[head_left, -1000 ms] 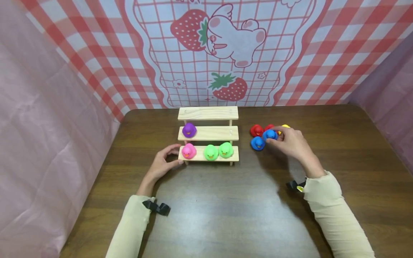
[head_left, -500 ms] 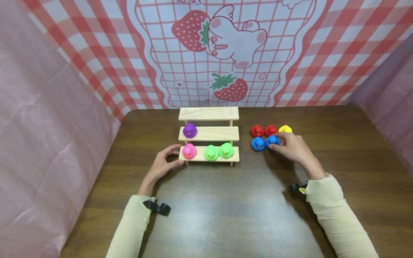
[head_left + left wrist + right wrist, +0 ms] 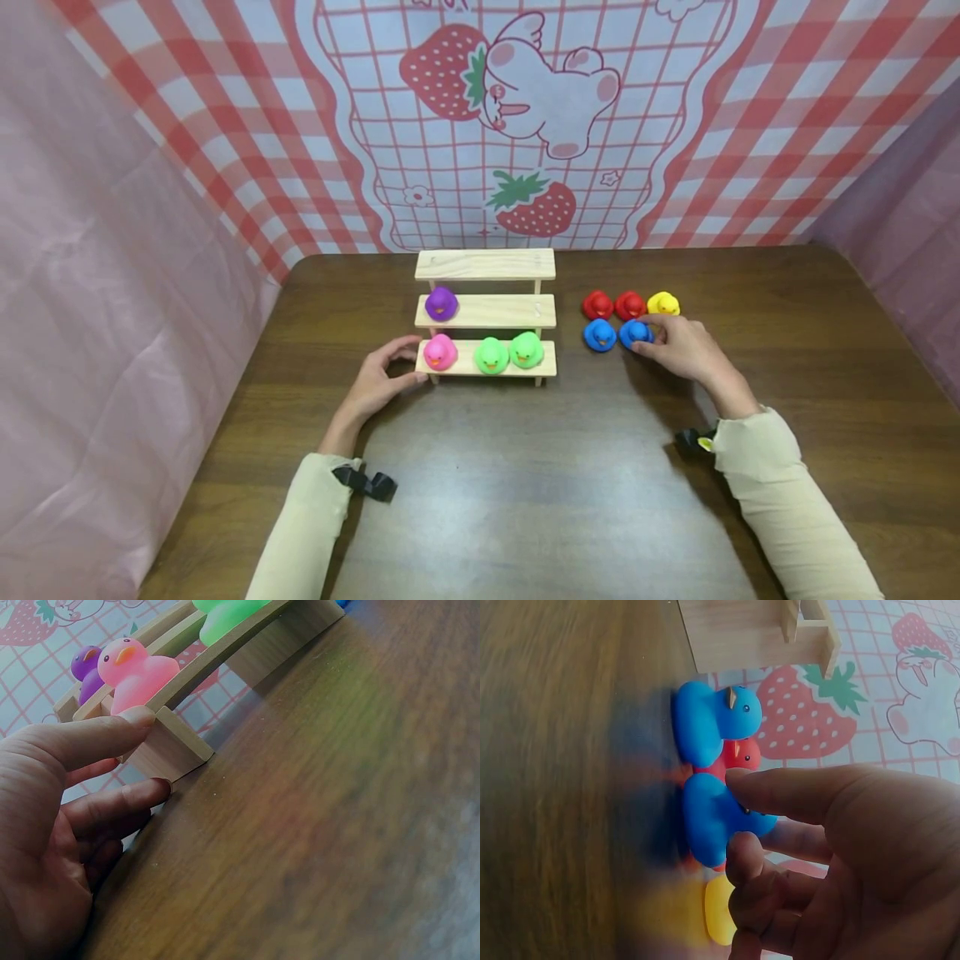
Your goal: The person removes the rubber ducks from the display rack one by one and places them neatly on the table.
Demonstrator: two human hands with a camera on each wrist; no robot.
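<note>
In the head view a three-step wooden display rack (image 3: 486, 264) stands at the back of the table. On its lowest step sit a pink rubber duck (image 3: 440, 352) and two green ducks (image 3: 492, 356); a purple duck (image 3: 442, 304) is on the middle step. My left hand (image 3: 378, 377) holds the rack's left end, the thumb at the front edge of the lowest step. To the right of the rack, my right hand (image 3: 686, 348) pinches a blue rubber duck (image 3: 709, 817) between thumb and fingers, low at the tabletop. Another blue duck (image 3: 600, 336) sits just left of it.
Behind the blue ducks are two red ducks (image 3: 630, 305) and a yellow duck (image 3: 663, 304) in a row. A checked strawberry cloth (image 3: 487, 192) hangs right behind the table (image 3: 465, 500). Pink fabric (image 3: 112, 292) hangs at the left side.
My right hand has lowered the blue duck and brought it slightly right and nearer, beside the other blue duck, uncovering the red and yellow ducks behind. My left hand stays at the rack.
</note>
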